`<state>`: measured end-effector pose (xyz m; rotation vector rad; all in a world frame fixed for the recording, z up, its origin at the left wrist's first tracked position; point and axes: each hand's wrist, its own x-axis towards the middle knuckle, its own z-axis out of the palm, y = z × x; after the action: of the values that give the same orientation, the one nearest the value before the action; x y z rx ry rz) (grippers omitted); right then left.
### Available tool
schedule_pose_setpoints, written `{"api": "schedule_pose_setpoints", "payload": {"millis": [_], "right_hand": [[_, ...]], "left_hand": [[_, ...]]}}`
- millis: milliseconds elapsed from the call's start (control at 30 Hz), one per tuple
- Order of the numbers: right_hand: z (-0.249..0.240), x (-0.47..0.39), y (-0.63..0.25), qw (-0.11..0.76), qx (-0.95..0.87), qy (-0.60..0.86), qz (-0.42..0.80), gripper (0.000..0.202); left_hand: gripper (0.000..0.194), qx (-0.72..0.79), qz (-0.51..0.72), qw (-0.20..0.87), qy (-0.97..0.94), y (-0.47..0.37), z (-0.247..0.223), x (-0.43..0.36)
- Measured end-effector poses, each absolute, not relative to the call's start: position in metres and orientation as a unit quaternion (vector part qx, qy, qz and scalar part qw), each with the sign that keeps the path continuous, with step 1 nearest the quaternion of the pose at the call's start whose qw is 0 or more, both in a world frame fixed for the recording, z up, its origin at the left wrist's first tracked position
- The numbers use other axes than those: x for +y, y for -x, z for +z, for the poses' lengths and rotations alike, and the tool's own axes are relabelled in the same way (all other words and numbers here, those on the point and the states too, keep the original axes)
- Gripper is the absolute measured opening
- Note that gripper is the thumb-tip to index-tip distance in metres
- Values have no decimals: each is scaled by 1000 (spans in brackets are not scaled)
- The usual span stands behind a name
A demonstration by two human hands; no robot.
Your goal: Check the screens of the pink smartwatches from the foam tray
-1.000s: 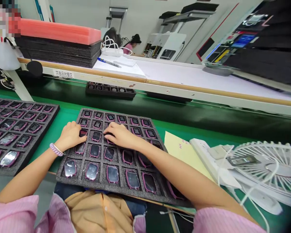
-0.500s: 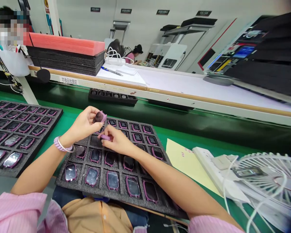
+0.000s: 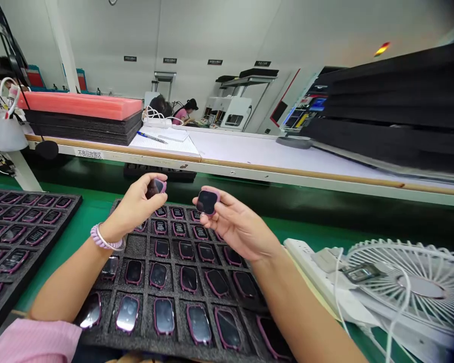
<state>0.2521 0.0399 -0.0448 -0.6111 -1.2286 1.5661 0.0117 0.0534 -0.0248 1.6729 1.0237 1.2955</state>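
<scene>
My left hand (image 3: pixel 136 206) holds a purple-framed watch (image 3: pixel 157 187) between thumb and fingers, its dark face partly hidden. To its right, my right hand (image 3: pixel 242 227) pinches another purple watch (image 3: pixel 207 201) by its edges, dark screen toward me. The two watches are apart, both raised over the far part of a grey foam tray (image 3: pixel 146 297). Purple-framed watches lie in the tray's compartments, some showing white text on their screens. One compartment (image 3: pixel 135 247) near my left wrist holds no watch.
Another foam tray of watches (image 3: pixel 24 247) lies at left. On the right are a power strip (image 3: pixel 306 262) and a white fan (image 3: pixel 419 282) with cables. A shelf (image 3: pixel 245 151) carries red foam (image 3: pixel 79 104) and black foam stacks. People sit beyond it.
My right hand has lifted away from the tray and turned, now showing a watch's screen. My left hand still holds its watch. The view has shifted, with the shelf now lower in it.
</scene>
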Motion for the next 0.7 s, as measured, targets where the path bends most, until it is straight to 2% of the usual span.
{"api": "schedule_pose_setpoints", "payload": {"millis": [300,500,700], "right_hand": [[-24,75,-253,536,-546,218,606,48],[-37,99,-263,552,-536,244,591,52],[-38,78,-263,538,-543,240,598,51]], "left_hand": [[51,402,579,222,-673,-1,-6,81],[60,427,578,195,-667,0,-19,100],[64,459,523,215,-685,-4,-21,85]]}}
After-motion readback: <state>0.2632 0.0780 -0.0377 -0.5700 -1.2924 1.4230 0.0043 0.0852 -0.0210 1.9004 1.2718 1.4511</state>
